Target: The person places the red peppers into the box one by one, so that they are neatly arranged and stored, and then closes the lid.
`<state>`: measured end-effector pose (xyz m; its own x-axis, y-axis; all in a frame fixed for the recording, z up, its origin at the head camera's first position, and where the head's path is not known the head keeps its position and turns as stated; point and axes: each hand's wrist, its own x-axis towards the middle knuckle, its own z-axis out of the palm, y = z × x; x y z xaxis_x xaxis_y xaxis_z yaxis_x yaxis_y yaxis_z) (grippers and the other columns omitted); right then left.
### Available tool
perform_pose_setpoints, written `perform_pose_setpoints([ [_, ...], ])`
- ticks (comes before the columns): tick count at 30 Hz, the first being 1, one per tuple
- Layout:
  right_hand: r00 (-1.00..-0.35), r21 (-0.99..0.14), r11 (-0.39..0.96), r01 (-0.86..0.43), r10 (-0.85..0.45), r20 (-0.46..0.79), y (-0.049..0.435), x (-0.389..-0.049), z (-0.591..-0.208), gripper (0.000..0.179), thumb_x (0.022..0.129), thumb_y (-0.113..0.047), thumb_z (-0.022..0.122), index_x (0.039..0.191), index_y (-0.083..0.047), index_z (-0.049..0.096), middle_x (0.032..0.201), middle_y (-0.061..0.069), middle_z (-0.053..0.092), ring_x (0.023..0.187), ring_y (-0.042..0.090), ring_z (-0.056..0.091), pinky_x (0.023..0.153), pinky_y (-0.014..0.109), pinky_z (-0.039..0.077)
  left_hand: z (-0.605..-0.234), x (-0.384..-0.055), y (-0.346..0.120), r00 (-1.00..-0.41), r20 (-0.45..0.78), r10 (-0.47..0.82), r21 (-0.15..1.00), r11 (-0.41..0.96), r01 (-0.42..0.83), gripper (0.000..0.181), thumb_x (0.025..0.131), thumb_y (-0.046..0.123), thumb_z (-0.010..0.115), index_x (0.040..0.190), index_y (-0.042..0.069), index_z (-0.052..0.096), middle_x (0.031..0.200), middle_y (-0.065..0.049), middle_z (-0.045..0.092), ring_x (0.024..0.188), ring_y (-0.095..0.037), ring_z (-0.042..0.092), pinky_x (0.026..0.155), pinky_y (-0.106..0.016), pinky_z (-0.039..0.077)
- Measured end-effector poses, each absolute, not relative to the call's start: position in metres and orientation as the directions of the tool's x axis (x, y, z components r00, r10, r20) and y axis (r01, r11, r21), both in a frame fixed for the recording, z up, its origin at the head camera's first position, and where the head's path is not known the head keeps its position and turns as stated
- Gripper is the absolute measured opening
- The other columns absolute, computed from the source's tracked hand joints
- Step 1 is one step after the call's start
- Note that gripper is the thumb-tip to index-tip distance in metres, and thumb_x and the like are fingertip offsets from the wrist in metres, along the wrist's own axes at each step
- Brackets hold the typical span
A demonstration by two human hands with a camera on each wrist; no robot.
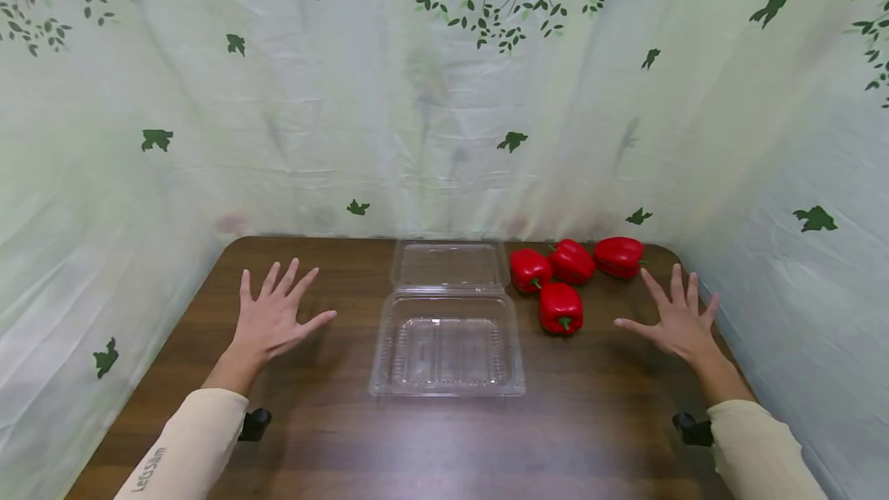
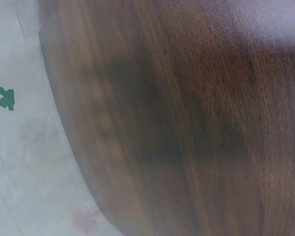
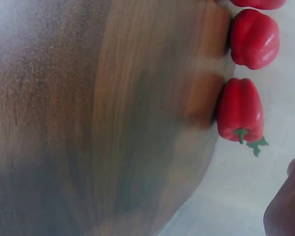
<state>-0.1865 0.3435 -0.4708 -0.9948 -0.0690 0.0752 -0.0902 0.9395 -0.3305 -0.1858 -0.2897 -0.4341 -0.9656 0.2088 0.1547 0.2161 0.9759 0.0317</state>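
Observation:
My left hand [image 1: 272, 319] is spread wide on the left side of the table, its fingers straight and holding nothing. Likewise spread, my right hand [image 1: 681, 320] is on the right, its fingertips close to the rightmost red bell pepper [image 1: 618, 257]. Between the hands lies a clear plastic clamshell container [image 1: 447, 388], its lid [image 1: 451, 265] folded back toward the wall. Several red bell peppers sit in a group right of it, among them the nearest pepper [image 1: 560, 307] with its green stem facing me. In the right wrist view, a pepper [image 3: 240, 110] shows beside part of the hand [image 3: 287, 206].
The brown wooden table [image 1: 444, 454] has rounded far corners. A pale curtain [image 1: 312, 137] printed with green leaves and branches surrounds its back and sides. Dark wrist cameras sit under both sleeves, such as the left one [image 1: 255, 424].

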Motion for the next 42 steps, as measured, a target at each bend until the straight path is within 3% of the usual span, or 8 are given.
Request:
perform_pose_setpoints([
  [14,-0.993,-0.37,0.925,-0.082,-0.044,0.11,0.338,-0.188,-0.465,0.105,0.081,-0.065,0.061,0.155,-0.023,0.0,0.154,0.025,-0.022,0.136,0.05,-0.026,0.094,0.079,-0.019,-0.433,-0.185,-0.285,-0.974,0.134,0.185,0.181,0.961,0.208,0.082,0.086,0.065,0.051,0.147,0.013,0.035,0.148,-0.027,0.034,0.133,-0.047,0.031,0.107,-0.071,0.01],
  [21,-0.994,-0.406,0.912,-0.051,-0.005,0.112,0.334,-0.183,-0.463,0.107,0.08,-0.064,0.062,0.155,-0.018,0.003,0.155,0.028,-0.016,0.138,0.051,-0.02,0.097,0.08,-0.011,-0.435,-0.185,-0.271,-0.973,0.089,0.214,0.355,0.906,0.232,0.079,0.09,0.056,0.054,0.148,0.005,0.034,0.144,-0.027,0.041,0.128,-0.048,0.04,0.1,-0.067,0.033],
  [31,-0.988,-0.467,0.883,-0.052,0.023,0.155,0.311,-0.185,-0.468,0.106,0.078,-0.06,0.066,0.155,-0.017,0.008,0.157,0.028,-0.004,0.14,0.053,-0.001,0.096,0.081,0.008,-0.438,-0.181,-0.252,-0.978,-0.083,0.191,0.649,0.756,0.092,0.075,0.093,0.051,0.055,0.149,0.008,0.029,0.143,-0.028,0.041,0.128,-0.046,0.042,0.1,-0.062,0.038],
  [42,-0.973,-0.589,0.804,-0.084,0.063,0.224,0.28,-0.191,-0.484,0.102,0.076,-0.05,0.074,0.154,-0.016,0.019,0.158,0.024,0.008,0.137,0.052,0.017,0.096,0.08,0.015,-0.442,-0.176,-0.235,-0.975,-0.146,0.171,0.797,0.603,-0.014,0.068,0.092,0.039,0.063,0.145,0.008,0.035,0.134,-0.025,0.052,0.118,-0.039,0.055,0.092,-0.051,0.048],
])
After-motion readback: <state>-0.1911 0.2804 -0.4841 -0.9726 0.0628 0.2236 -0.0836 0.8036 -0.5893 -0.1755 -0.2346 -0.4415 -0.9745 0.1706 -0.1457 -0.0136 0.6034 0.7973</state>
